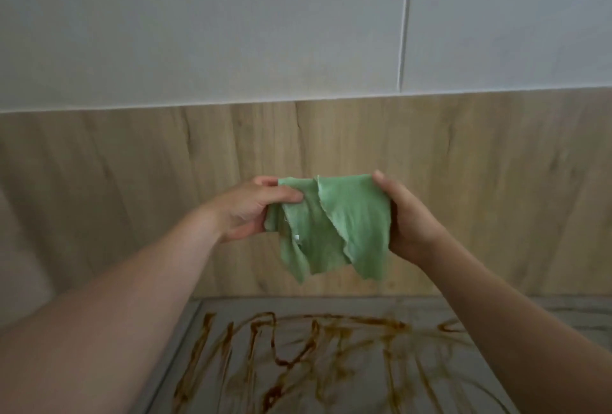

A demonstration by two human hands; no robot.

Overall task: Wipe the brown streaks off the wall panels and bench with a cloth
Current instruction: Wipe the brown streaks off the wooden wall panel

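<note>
A green cloth (331, 228) hangs folded in the air in front of the wooden wall panel (132, 188). My left hand (248, 208) pinches its left edge between thumb and fingers. My right hand (407, 218) grips its right edge, fingers curled behind the fabric. Below the cloth, the grey bench (331, 311) carries brown streaks (298, 357) smeared in loops and lines across its surface. No streaks show on the wooden panel around the cloth.
Pale wall tiles (231, 22) with a vertical joint sit above the wooden panel. The bench's left edge (178, 347) runs diagonally past my left forearm.
</note>
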